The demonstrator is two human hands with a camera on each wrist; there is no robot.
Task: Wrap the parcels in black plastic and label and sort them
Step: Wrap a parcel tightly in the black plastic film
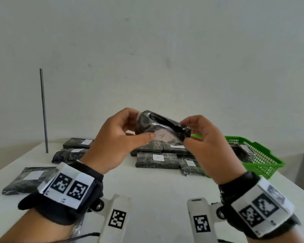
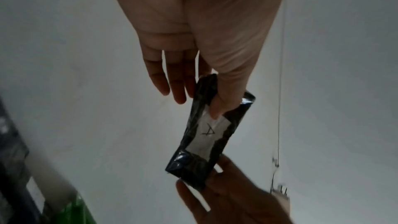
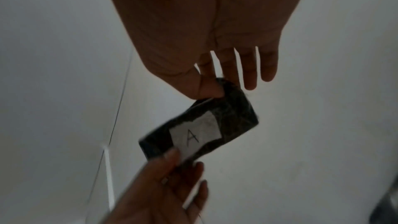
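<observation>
I hold a small parcel (image 1: 147, 123) wrapped in black plastic in the air above the white table (image 1: 156, 190). Its white label (image 1: 161, 136) reads "A". My left hand (image 1: 140, 125) pinches the parcel's left end, thumb on the label's edge. My right hand (image 1: 184, 132) pinches the crumpled right end between thumb and fingers. In the left wrist view the left hand (image 2: 200, 105) grips the top of the parcel (image 2: 193, 163) and the label (image 2: 207, 134) faces the camera. The right wrist view shows the right hand (image 3: 221, 88) pinching a corner of the parcel (image 3: 237, 113).
Several black wrapped parcels with white labels lie on the table: a cluster at the middle (image 1: 158, 160), two at the back left (image 1: 77, 142), one at the near left (image 1: 30, 179). A green basket (image 1: 263, 160) at the right holds a parcel. A grey rod (image 1: 43, 111) stands upright at the back left.
</observation>
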